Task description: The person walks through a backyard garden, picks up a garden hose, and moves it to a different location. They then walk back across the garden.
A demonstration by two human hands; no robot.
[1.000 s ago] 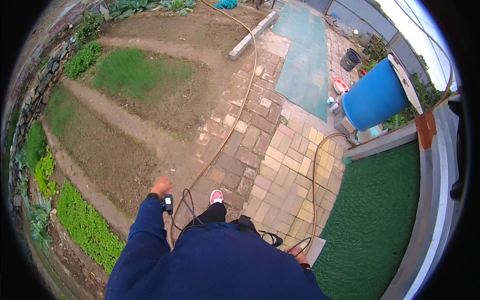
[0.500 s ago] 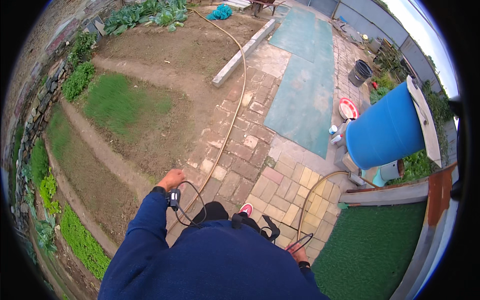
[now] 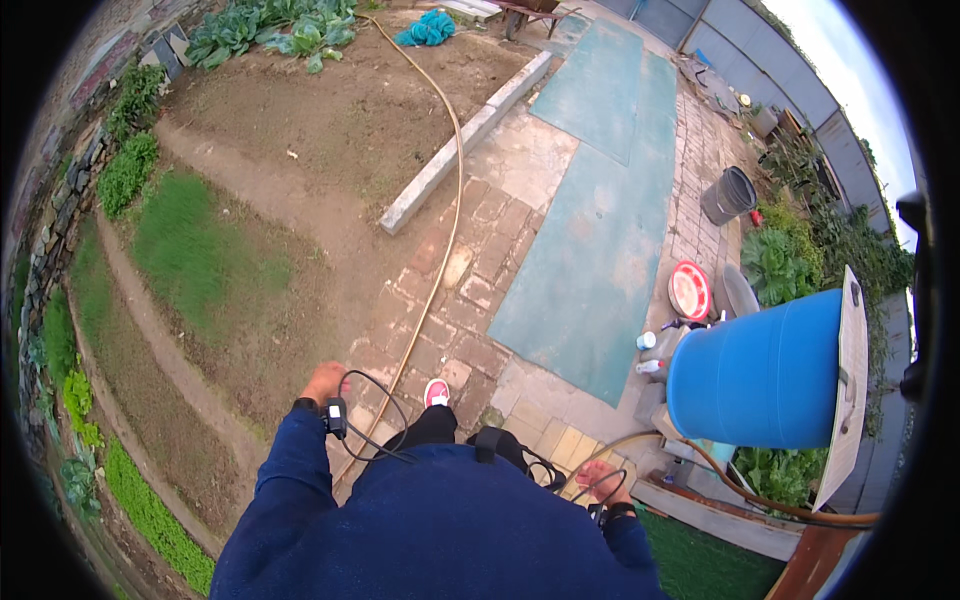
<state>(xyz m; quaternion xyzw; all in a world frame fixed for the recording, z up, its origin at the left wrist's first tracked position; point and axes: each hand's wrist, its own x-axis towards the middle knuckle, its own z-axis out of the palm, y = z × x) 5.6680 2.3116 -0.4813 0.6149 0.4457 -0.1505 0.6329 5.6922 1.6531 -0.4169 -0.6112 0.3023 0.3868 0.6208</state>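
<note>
My left hand point(image 3: 325, 383) is out to the left, above the soil and the edge of the brick path, with its fingers curled in and nothing seen in them. Low on the right, my right hand point(image 3: 606, 481) has its fingers loosely bent and apart, holding nothing that I can see. Each wrist wears a dark band with a small black device point(image 3: 336, 418), and thin black cables loop from there toward my body. A tan hose point(image 3: 458, 215) runs along the path to the right of my left hand. More tan hose point(image 3: 635, 438) lies behind my right hand.
Ahead lies a teal mat point(image 3: 585, 270) on the paving. A blue barrel point(image 3: 760, 375) stands on the right, near a red-and-white basin point(image 3: 690, 290) and a dark bucket point(image 3: 728, 195). A concrete kerb point(image 3: 465, 145) borders the soil bed point(image 3: 290, 110); green plants grow at left.
I have stepped forward along the path, and the barrel and mat have come nearer. My right hand has swung forward and up; my left hand has shifted slightly left and down.
</note>
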